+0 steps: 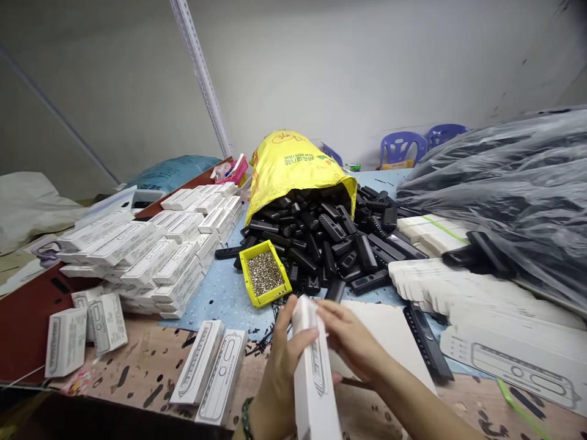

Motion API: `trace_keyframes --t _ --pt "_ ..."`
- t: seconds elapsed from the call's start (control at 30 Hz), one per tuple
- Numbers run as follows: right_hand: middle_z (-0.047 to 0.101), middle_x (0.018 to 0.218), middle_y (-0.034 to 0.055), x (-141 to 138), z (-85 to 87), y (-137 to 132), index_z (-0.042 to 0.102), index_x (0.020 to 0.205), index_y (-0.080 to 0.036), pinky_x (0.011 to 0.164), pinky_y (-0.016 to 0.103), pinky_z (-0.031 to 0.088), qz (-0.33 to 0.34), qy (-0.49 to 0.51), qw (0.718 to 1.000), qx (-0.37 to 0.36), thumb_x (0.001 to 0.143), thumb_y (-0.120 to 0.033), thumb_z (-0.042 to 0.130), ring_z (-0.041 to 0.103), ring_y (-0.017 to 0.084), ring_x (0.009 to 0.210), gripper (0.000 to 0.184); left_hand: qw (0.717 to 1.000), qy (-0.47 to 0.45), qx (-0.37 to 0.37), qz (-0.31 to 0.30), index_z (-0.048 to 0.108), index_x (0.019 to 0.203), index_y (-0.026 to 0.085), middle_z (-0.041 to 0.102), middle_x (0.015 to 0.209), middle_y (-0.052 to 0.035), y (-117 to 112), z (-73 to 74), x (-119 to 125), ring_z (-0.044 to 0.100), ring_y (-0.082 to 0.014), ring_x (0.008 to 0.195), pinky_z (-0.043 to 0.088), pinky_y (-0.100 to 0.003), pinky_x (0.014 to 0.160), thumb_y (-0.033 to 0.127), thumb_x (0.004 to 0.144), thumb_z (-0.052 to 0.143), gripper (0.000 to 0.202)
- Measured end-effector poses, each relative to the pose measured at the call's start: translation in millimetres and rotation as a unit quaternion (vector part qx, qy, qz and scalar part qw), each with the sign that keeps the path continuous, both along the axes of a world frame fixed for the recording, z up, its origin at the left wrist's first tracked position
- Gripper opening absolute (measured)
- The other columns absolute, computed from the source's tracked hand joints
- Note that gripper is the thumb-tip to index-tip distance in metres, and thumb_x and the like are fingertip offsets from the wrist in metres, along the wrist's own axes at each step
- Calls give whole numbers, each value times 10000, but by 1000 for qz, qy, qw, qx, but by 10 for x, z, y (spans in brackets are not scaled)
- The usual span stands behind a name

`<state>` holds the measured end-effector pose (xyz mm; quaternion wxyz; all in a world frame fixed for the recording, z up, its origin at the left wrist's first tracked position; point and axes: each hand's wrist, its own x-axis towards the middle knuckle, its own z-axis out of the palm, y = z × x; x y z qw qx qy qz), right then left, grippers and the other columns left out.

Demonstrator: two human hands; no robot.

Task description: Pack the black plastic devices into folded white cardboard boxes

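Note:
I hold a long white printed carton (314, 379) upright in front of me. My left hand (277, 379) wraps round its left side, thumb near the top. My right hand (351, 342) pinches the carton's top end with closed fingers. Behind my hands lies a pile of black plastic casings (330, 241) spilling from a yellow sack (293, 165). A small yellow tray of tiny metal screws (265, 272) sits just beyond my left hand.
Stacked white cartons (151, 250) fill the left of the blue mat. Two closed cartons (211, 373) lie near the front edge. Flat carton blanks (495, 311) lie at the right, under bulging grey plastic bags (504, 183). One black casing (426, 342) lies beside my right hand.

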<state>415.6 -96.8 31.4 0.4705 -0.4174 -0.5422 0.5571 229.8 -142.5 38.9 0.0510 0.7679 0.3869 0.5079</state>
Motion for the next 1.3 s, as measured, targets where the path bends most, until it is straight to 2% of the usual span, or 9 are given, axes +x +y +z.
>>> trace_keyframes --t 0.17,0.27,0.47,0.57,0.7,0.83,1.0,1.17,1.3 --pt "611 1245 123 196 -209 255 634 1152 -195 1097 604 251 96 -383 876 277 780 -34 486 452 309 1276 432 959 -55 -263 91 376 1320 213 605 1118 -104 -54 52 -231 641 -213 991 557 -405 901 388 850 560 534" --pt "647 1140 129 424 -305 435 620 1063 -178 1032 562 360 97 -455 824 324 682 -42 556 535 318 1162 410 903 19 -406 136 345 1389 224 542 1282 -119 -79 -21 -357 576 -262 1140 541 -414 915 333 793 585 652" --pt "643 1156 108 156 -91 369 290 1273 -256 896 423 521 -128 4 980 151 838 -264 558 655 223 997 511 901 135 -379 164 460 1327 203 579 1201 -73 33 -229 -276 549 -247 1129 486 -425 975 189 731 535 601" --pt "629 1176 107 -126 -41 258 281 1286 -264 929 423 509 -66 41 987 144 843 -325 597 649 215 1025 548 921 111 -338 158 458 1318 239 574 1229 -51 84 -207 -232 542 -229 1155 478 -409 995 229 763 543 562" --pt "510 1370 94 -226 -113 317 537 1220 -252 1059 381 396 -15 -271 931 246 928 -383 499 479 218 1280 323 915 42 -355 185 442 1334 241 577 1251 -65 103 -182 -294 571 -238 1143 520 -406 942 352 785 585 578" --pt "689 985 119 -273 -297 588 645 1024 -169 932 408 434 -58 -490 849 187 931 -294 482 641 250 968 226 900 -26 -371 225 458 1329 193 573 1277 -111 94 -194 -379 561 -286 1186 501 -469 989 441 759 622 642" --pt "693 769 121 -218 -386 696 630 757 -142 902 405 393 -60 -525 832 165 856 -108 472 650 238 794 190 915 18 -366 167 390 1396 219 515 1355 -110 45 -238 -449 499 -272 1280 434 -494 1091 345 788 587 652" --pt "659 792 52 305 -99 472 622 834 -184 676 292 414 -18 -444 886 128 903 -276 446 595 194 730 211 943 186 -270 47 481 1308 256 316 1531 -64 145 -291 -360 303 -284 1428 370 -535 1139 78 676 529 659" --pt "586 754 11 372 22 302 594 775 -165 660 248 388 132 -109 985 -24 826 -379 604 517 142 702 220 953 188 -234 -33 508 1285 193 454 1441 -90 316 -227 -77 316 -271 1417 324 -520 1175 52 595 544 706"
